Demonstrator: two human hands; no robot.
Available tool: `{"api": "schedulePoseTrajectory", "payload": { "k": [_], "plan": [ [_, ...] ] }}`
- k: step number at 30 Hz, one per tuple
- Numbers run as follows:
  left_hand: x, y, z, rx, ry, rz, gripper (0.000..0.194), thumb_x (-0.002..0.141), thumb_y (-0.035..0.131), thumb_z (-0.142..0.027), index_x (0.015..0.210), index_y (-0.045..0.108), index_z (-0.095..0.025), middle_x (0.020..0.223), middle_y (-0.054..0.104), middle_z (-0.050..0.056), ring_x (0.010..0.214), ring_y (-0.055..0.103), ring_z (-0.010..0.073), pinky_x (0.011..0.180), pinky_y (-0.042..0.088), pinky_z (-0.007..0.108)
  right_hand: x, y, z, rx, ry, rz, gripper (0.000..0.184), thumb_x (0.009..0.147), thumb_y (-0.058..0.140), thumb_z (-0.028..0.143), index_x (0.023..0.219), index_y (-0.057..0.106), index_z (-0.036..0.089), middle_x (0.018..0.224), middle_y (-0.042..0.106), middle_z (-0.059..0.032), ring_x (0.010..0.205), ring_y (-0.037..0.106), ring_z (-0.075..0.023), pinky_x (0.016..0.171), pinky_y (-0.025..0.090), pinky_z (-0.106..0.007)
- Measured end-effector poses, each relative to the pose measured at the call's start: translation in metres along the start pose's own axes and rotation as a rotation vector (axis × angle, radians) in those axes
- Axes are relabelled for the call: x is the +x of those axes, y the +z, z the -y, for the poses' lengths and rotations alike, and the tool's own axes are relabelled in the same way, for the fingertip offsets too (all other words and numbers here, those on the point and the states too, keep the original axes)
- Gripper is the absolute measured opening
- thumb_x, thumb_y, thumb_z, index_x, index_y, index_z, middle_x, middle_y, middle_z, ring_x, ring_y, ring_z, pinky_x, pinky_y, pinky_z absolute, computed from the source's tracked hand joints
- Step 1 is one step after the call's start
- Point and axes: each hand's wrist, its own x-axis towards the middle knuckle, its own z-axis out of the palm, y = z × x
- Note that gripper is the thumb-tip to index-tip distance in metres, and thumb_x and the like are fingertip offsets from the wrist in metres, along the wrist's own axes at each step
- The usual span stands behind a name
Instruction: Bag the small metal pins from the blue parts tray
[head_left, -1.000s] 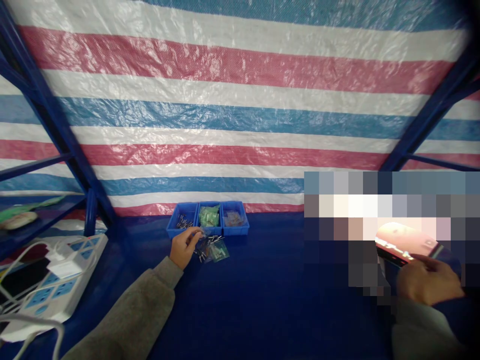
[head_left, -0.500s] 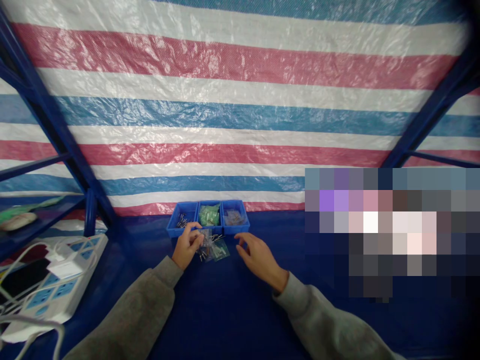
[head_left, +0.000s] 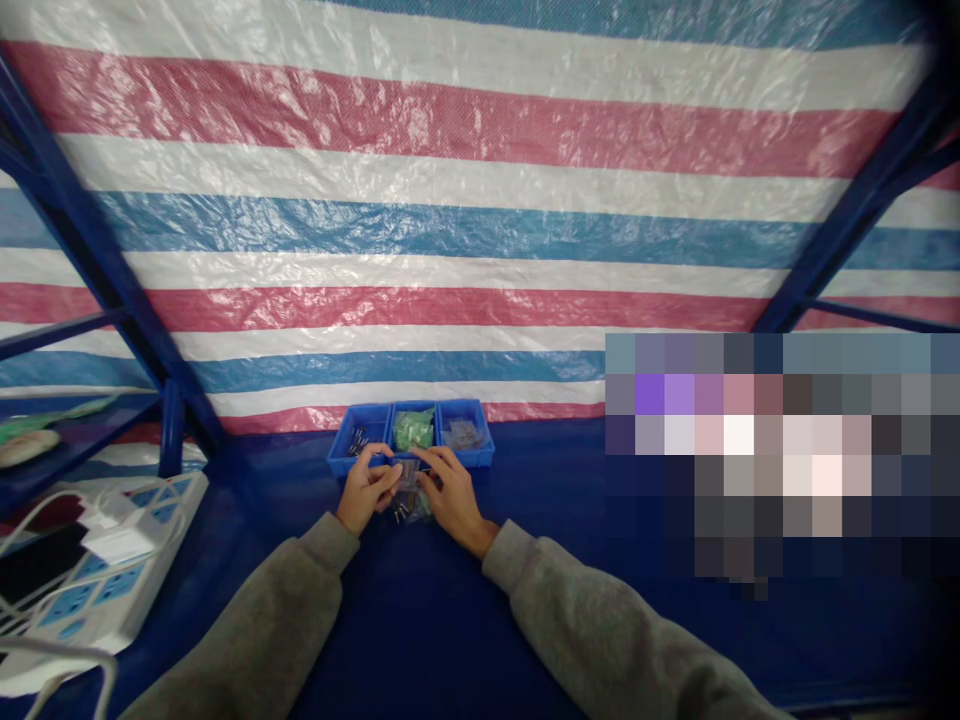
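Note:
My left hand [head_left: 364, 489] is curled, pinching a small clear bag [head_left: 406, 471] just in front of three joined blue bins [head_left: 481, 458]. My right hand [head_left: 451, 492] lies beside it with fingers stretched over a pile of small bags with metal pieces [head_left: 407, 508], its fingertips meeting the left hand's. The left bin holds dark metal pins [head_left: 358, 441], the middle one green bags [head_left: 413, 430], the right one clear bags [head_left: 463, 434]. Both sleeves are grey.
A white power strip with blue sockets and plugged cables [head_left: 90, 580] lies at the left. Blue shelf frames [head_left: 112, 290] stand at both sides, and a striped tarpaulin [head_left: 465, 220] hangs behind. A pixelated patch [head_left: 780, 460] covers the right side.
My right hand came from the far right, where it held a flat lit object, across to the pile and now rests against my left hand. The left hand stayed at the bins.

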Motion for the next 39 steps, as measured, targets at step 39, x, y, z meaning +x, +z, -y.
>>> {"api": "schedulePoseTrajectory", "payload": {
  "k": [39],
  "plan": [
    [-0.004,-0.005,0.007,0.417,0.234,-0.083,0.023,0.074,0.063,-0.033,0.084,0.064,-0.013,0.071,0.066,0.004,0.062,0.062,0.0153,0.053,0.050,0.023,-0.005,0.000,0.009,0.107,0.048,-0.032,0.018,0.086,0.051,0.028,0.082,0.066,0.019,0.077,0.061,-0.0027,0.069,0.055,-0.0141,0.064,0.043,-0.025]
  ]
}}
